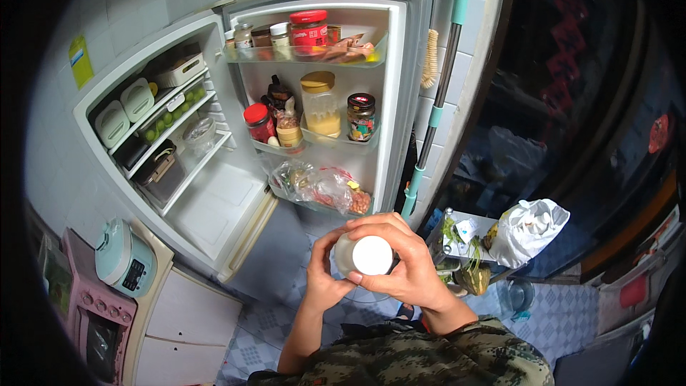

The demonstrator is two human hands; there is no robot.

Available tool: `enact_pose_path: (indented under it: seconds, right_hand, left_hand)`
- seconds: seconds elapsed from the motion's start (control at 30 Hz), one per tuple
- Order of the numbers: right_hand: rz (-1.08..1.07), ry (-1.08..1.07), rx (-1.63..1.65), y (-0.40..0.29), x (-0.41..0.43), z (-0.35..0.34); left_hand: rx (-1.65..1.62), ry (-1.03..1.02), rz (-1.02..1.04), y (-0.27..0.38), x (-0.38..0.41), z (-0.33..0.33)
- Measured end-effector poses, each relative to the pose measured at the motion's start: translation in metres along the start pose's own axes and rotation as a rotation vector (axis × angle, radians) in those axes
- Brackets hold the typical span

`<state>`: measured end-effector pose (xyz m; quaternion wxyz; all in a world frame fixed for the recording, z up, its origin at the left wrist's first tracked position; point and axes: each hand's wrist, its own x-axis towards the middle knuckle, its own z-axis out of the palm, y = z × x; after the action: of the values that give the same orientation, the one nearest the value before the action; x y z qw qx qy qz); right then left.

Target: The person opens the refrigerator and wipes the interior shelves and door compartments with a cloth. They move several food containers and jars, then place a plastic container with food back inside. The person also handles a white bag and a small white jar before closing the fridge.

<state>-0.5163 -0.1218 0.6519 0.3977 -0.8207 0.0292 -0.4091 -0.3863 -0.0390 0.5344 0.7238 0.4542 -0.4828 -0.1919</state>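
Both of my hands are wrapped around a jar with a white lid point(372, 255), held in front of my body and seen from above. My left hand point(328, 273) grips the jar's left side. Over the far and right sides curl the fingers of my right hand point(410, 257), its thumb by the lid's near edge. Most of the jar's body is hidden by my hands and the lid. Beyond it stands the open refrigerator door point(316, 102), its racks holding jars, including a red-lidded jar point(309, 32) and a yellow-lidded plastic container point(320, 104).
Left of the door is the open refrigerator compartment point(214, 214) with containers on its shelves. A blue rice cooker point(126, 257) and a pink toaster oven point(102, 305) stand at left. At right, a rack holds greens and a white plastic bag point(528, 233). Long-handled tools point(442, 86) lean beside the door.
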Motion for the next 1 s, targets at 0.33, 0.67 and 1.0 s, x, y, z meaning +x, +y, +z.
enact_pose_path:
  seconds: [0.33,0.67,1.0]
  right_hand:
    - [-0.039,0.019,-0.100,-0.004,-0.004,0.004]
    - [-0.019,0.046,-0.123,-0.003,-0.005,0.014]
    - [-0.014,0.045,-0.119,0.000,-0.008,0.017]
  left_hand:
    - [-0.053,-0.023,-0.054,-0.001,0.005,0.004]
    - [-0.014,-0.048,-0.024,0.003,0.006,-0.004]
    - [-0.005,-0.044,-0.036,0.002,0.001,-0.006]
